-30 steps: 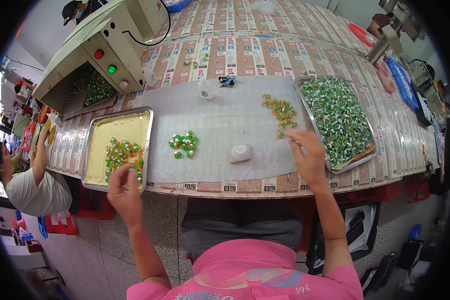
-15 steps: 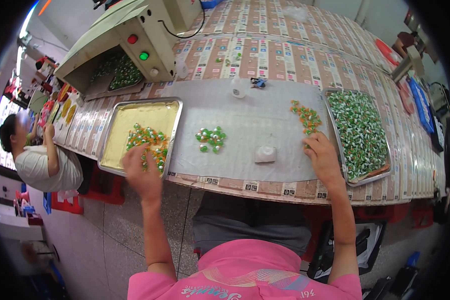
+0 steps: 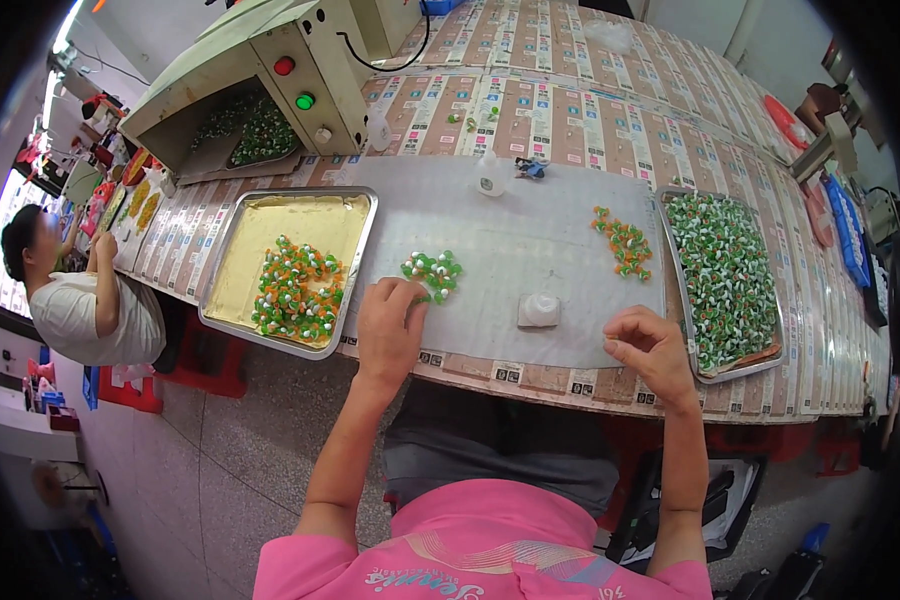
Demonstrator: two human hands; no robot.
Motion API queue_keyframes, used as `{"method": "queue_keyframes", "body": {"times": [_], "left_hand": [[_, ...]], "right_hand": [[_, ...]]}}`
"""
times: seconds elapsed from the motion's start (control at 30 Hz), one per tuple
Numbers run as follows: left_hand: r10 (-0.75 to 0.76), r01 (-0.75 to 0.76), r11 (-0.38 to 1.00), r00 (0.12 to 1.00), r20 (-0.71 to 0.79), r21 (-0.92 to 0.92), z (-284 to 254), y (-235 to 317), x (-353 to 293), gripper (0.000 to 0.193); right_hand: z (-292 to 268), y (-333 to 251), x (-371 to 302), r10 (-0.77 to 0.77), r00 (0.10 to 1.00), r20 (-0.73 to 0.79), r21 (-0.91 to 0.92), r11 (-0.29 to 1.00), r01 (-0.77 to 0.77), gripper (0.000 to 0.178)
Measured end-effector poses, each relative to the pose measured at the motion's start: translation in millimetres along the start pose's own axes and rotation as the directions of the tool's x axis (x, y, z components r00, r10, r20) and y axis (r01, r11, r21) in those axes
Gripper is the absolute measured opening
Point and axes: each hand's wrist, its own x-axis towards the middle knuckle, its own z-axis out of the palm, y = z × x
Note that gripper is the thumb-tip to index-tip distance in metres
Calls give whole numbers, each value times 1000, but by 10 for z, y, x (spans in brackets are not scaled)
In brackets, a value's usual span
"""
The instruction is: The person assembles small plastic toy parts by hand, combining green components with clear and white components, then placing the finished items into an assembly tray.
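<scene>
My left hand (image 3: 388,328) is at the near left edge of a small pile of green and white pieces (image 3: 438,272) on the white sheet. Its fingers are closed, and their tips hide whatever they pinch. Over the sheet's right part, my right hand (image 3: 654,350) holds thumb and fingertips together; anything between them is too small to make out. It is nearest to a cluster of orange and green pieces (image 3: 625,245) and to a small white block with a rounded top (image 3: 540,310).
At left lies a metal tray (image 3: 228,262) with orange and green pieces. Another tray (image 3: 778,365) at right is full of green and white ones. A small white bottle (image 3: 489,180) stands at the back. A beige machine (image 3: 315,100) is far left; a person (image 3: 100,315) sits beyond.
My left hand has moved right from the left tray to the green pile. My right hand has drawn back toward me from the orange and green cluster.
</scene>
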Motion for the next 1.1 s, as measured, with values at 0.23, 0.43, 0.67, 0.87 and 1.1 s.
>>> {"method": "queue_keyframes", "body": {"times": [0.23, 0.43, 0.67, 0.87, 1.1], "left_hand": [[-18, 21, 997, 999, 30, -78, 69, 15, -19, 18], [43, -44, 997, 999, -15, -68, 108, -17, -59, 19], [-34, 13, 963, 997, -72, -268, 84, 183, -199, 17], [-157, 270, 609, 963, 220, -745, 111, 464, -403, 16], [-184, 531, 279, 848, 498, -801, 81, 533, -547, 17]], "right_hand": [[172, 132, 4, 61, 985, 164, 501, 854, -137, 17], [201, 171, 83, 185, 957, 222, 670, 684, -288, 29], [287, 83, 88, 196, 974, 115, 557, 799, -227, 28], [393, -51, 157, 149, 988, 28, 410, 900, -147, 25], [484, -69, 227, 179, 984, 9, 430, 887, -166, 24]]}}
